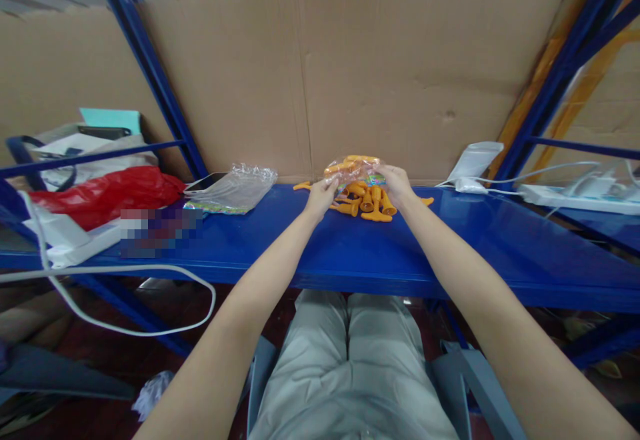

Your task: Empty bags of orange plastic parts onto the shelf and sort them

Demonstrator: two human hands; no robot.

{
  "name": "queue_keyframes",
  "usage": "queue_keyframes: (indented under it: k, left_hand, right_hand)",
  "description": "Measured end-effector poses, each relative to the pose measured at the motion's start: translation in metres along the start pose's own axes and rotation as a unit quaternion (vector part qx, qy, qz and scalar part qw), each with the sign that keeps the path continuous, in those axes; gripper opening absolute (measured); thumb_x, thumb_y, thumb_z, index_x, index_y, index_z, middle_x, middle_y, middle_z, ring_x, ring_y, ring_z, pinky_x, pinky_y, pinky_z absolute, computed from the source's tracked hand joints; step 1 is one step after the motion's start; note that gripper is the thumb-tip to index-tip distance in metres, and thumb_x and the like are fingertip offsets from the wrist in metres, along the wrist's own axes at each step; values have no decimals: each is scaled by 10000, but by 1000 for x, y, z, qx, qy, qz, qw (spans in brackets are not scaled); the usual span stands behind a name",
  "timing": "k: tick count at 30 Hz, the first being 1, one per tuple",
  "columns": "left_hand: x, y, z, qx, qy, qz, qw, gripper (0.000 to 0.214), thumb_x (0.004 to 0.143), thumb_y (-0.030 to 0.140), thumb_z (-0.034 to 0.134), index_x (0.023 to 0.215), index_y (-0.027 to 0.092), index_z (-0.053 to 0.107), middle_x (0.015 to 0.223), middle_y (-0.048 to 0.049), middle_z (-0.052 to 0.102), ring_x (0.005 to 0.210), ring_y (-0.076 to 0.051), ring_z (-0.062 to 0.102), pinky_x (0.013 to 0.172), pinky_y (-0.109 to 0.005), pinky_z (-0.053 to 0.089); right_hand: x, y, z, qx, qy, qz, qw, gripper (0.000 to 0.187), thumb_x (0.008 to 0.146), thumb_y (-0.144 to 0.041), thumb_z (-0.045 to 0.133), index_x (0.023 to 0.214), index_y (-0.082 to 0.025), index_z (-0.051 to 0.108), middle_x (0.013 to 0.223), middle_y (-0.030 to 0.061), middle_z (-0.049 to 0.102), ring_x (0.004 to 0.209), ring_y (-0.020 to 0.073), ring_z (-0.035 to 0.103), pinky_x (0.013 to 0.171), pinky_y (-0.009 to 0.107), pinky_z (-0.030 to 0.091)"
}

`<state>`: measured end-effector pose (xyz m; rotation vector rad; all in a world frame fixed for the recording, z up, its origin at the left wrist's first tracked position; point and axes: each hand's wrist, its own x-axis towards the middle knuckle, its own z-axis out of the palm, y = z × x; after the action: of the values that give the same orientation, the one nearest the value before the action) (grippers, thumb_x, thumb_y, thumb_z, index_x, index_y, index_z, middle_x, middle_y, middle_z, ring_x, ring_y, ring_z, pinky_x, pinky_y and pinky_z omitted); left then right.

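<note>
Both my hands grip a clear plastic bag (354,171) above the blue table, one at each side of it. Orange plastic pieces show through its film, and a colourful printed strip lies near the right side. My left hand (321,199) pinches the bag's left edge. On the other side, my right hand (395,181) is closed round the right edge, its fingertips partly hidden. Just below the bag, several orange T-shaped plastic pieces with flared ends (376,201) lie in a loose heap. Single orange pieces stick out left and right of my hands.
Flat clear bags (240,190) lie at the left beside a red plastic bag (110,193). White power strips (90,241) and cables sit at both ends of the blue table (370,260). Cardboard (380,67) walls off the back, between blue metal posts (150,60).
</note>
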<state>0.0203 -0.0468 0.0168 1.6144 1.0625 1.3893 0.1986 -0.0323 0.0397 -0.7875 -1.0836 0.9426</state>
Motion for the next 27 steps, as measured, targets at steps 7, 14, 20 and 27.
queue_keyframes:
  k: [7,14,20,27]
  left_hand:
    - [7,-6,3,20,-8,9,1000,384,905,186,515,1269,193,640,1086,-35,734,912,-184,700,743,-292,587]
    - [8,-2,6,-4,-10,70,997,299,862,119,547,1097,172,724,1238,-39,684,1263,-185,552,1095,-349,407]
    - [11,-4,-4,-78,-61,-26,995,237,789,305,700,943,135,758,1090,-107,740,1080,-254,671,978,-367,505]
    - [1,2,-7,-60,-85,-137,985,312,829,445,657,938,167,747,975,-124,760,783,-214,724,676,-305,574]
  right_hand:
    - [-1,2,-1,-37,5,-25,999,104,674,-157,671,583,-195,636,638,-31,673,676,123,642,745,259,514]
    - [-1,5,0,-95,3,-27,995,131,686,-191,644,562,-202,605,615,-30,639,695,139,623,725,254,505]
    - [-3,1,-2,-106,4,60,993,132,678,-129,645,565,-180,600,558,-15,613,560,120,572,596,233,474]
    - [-11,-9,-7,-92,-86,182,975,156,806,-269,643,672,-190,648,614,23,667,556,137,593,544,249,501]
